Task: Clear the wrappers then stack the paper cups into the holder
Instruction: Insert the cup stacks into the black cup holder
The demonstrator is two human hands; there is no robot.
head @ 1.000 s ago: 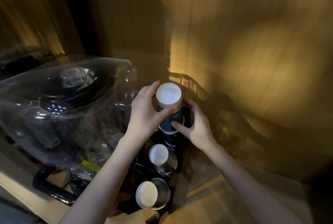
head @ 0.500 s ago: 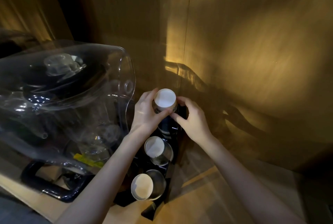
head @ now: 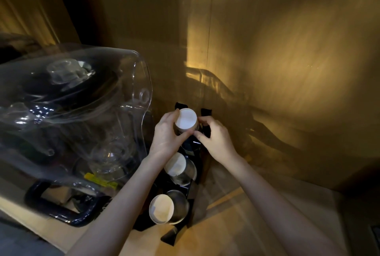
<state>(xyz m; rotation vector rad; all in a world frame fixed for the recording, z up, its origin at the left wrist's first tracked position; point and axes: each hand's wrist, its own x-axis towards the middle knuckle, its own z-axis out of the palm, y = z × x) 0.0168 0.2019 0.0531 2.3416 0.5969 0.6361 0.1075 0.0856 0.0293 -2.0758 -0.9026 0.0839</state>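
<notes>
An upside-down stack of paper cups (head: 186, 120), white base up, sits in the far slot of a black cup holder (head: 206, 112). My left hand (head: 167, 134) grips the stack from the left, and my right hand (head: 216, 136) pinches it from the right. Two more slots nearer me hold cup stacks: a middle stack (head: 176, 165) and a near stack (head: 161, 208), each inside a clear sleeve. No wrappers show.
A large clear plastic dome (head: 78, 99) over a dark machine stands close on the left, with a dark looped handle (head: 61, 212) below it. Wooden walls (head: 287, 70) close in behind and to the right. The light wooden counter (head: 236, 225) lies in front.
Both hands have pushed the far cup stack downward into the holder's far slot; it now sits lower, with less of its dark side showing. The view shifted slightly.
</notes>
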